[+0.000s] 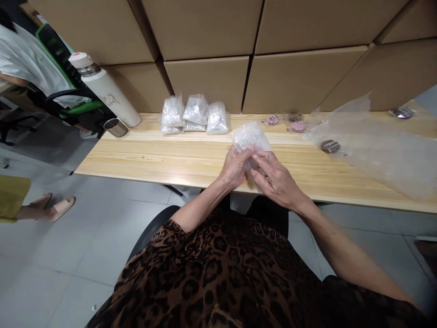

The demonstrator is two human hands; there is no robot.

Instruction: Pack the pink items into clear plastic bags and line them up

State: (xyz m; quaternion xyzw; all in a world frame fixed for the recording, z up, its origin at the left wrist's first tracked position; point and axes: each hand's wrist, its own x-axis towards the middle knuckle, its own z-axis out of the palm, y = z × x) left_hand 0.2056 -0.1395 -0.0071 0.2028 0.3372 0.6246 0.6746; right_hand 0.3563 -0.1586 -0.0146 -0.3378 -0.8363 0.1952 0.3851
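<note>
Between my two hands is a clear plastic bag (251,135) with small printed marks, held over the table's front part. My left hand (232,169) grips its lower left side, thumb across the front. From the right, my right hand (276,178) pinches the same bag near its middle, fingers bent. What lies under the fingers is hidden. Behind the hands, several filled clear plastic packets (195,111) stand in a row against the boxes. Small wrapped pieces lie to the right: a pink one (299,127), another pink one (272,119) and a dark one (330,146).
Stacked cardboard boxes (208,82) wall off the table's back. A white thermos (107,93) and a metal cup (116,127) stand at the left end. A large translucent plastic sheet (382,150) covers the right side. Other people are at the left, near a green-black chair (56,54).
</note>
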